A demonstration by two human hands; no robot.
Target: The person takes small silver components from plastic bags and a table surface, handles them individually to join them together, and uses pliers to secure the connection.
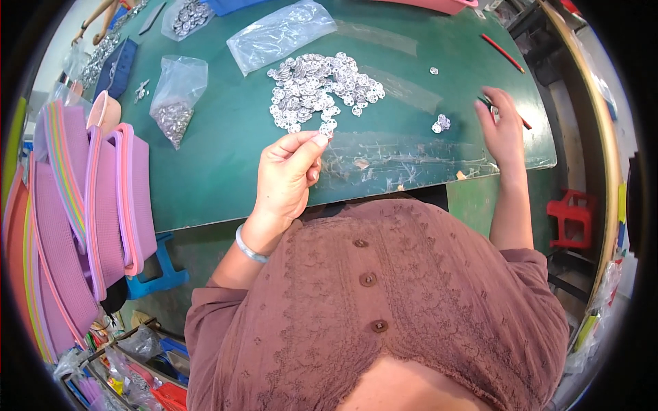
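Observation:
My left hand (pixel 289 168) pinches a small silver openwork metal charm (pixel 327 128) between thumb and fingertips. It is held at the near edge of a large heap of similar charms (pixel 315 85) on the green table (pixel 226 130). Farther right, my right hand (pixel 505 130) hangs over the table with thumb and fingers apart. A thin stick with a dark green end and a red end (pixel 526 125) shows on both sides of that hand, partly hidden by it. Left of it lies a small cluster of charms (pixel 441 123), with a single charm (pixel 434 70) farther back.
A flat clear plastic bag (pixel 281 34) lies behind the heap. Left of it are a bag of metal pieces (pixel 173 113) and another filled bag (pixel 187 17). A red pencil (pixel 502 53) lies at the far right. Purple baskets (pixel 133 198) stack at the left, near a blue stool (pixel 159 270).

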